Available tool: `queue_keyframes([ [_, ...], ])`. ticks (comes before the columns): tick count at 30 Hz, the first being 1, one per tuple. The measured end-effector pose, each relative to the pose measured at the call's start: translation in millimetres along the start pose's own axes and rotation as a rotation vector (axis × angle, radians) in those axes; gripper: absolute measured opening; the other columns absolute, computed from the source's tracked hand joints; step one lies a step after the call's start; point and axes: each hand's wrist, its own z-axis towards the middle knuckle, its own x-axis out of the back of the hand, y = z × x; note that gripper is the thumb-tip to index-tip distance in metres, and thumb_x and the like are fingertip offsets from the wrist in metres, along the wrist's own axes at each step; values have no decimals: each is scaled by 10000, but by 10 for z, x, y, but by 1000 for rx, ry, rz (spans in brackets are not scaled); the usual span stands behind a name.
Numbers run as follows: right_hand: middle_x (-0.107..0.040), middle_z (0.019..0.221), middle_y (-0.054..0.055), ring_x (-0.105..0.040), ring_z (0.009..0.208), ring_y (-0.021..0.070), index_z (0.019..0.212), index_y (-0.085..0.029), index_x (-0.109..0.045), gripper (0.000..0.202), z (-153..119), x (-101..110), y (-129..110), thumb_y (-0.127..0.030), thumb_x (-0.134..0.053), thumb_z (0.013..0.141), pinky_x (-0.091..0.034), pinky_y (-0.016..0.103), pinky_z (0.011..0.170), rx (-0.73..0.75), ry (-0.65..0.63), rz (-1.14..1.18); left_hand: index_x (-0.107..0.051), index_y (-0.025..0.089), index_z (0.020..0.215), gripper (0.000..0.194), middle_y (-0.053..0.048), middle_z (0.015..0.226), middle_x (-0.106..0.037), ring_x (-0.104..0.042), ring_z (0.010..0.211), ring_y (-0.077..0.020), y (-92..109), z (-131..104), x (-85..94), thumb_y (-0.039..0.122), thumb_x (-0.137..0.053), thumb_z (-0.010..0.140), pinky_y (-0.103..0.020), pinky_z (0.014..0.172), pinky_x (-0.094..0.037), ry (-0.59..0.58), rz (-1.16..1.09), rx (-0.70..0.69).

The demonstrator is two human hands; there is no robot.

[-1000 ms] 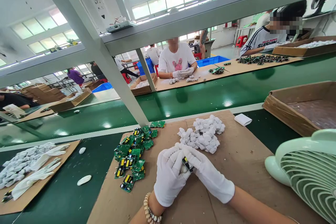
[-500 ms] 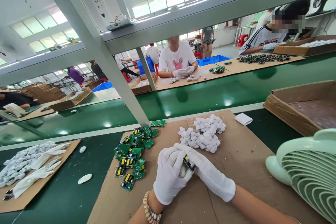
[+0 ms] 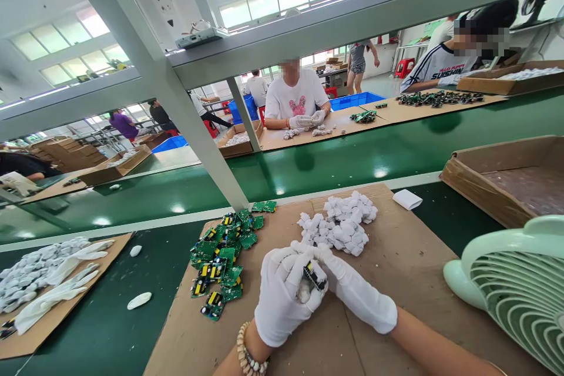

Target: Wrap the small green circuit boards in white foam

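Note:
Both of my hands wear white gloves and meet over the cardboard sheet [image 3: 388, 294]. My left hand [image 3: 282, 291] is closed around a small circuit board [image 3: 314, 275] with black and yellow parts, tilted in the grip. A whitish lump [image 3: 304, 292] shows beside the board, between the fingers. My right hand [image 3: 352, 288] is closed against the board's far side; its fingertips are partly hidden. Just beyond the hands lies a heap of white lumps [image 3: 339, 223]. Left of them is a pile of green circuit boards [image 3: 227, 258] with yellow components.
A pale green fan [image 3: 520, 288] stands at right, below an open cardboard box [image 3: 484, 188]. At left, gloves [image 3: 57, 299] lie beside more white pieces [image 3: 35, 270]. A metal post [image 3: 207, 135] rises behind the boards. Across the green belt [image 3: 330, 164] sits a co-worker [image 3: 295, 97].
My right hand's fingers have drawn back slightly from the board, exposing more of it and the whitish lump. The view has shifted a little. A person in the background has moved right.

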Motion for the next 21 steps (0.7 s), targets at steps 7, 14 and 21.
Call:
queue_keyframes([
  [7,-525,1303,63,-443,1225,248,1277,-215,-527,520,-6,-6,-105,-452,-631,826,-270,417,1095,10,-20,-267,-555,197,961,209,-63,852,-644,-570,850,-212,22,39,6,274,-560,766,-360,784,-450,3,30,-5],
  [14,-515,1318,49,-364,1290,239,1227,-237,-581,496,-12,10,-145,-532,-582,828,-166,387,1134,44,-56,-277,-543,173,988,256,-80,880,-647,-577,880,-218,-7,16,-2,261,-605,756,-358,789,-463,27,24,-12],
  [21,-516,1316,51,-388,1274,230,1217,-245,-589,468,-21,-15,17,-541,-532,860,-186,386,1132,5,-4,-41,-509,168,1093,361,-89,917,-642,-578,908,-232,1,-32,-2,274,-608,762,-376,804,-461,26,27,26],
])
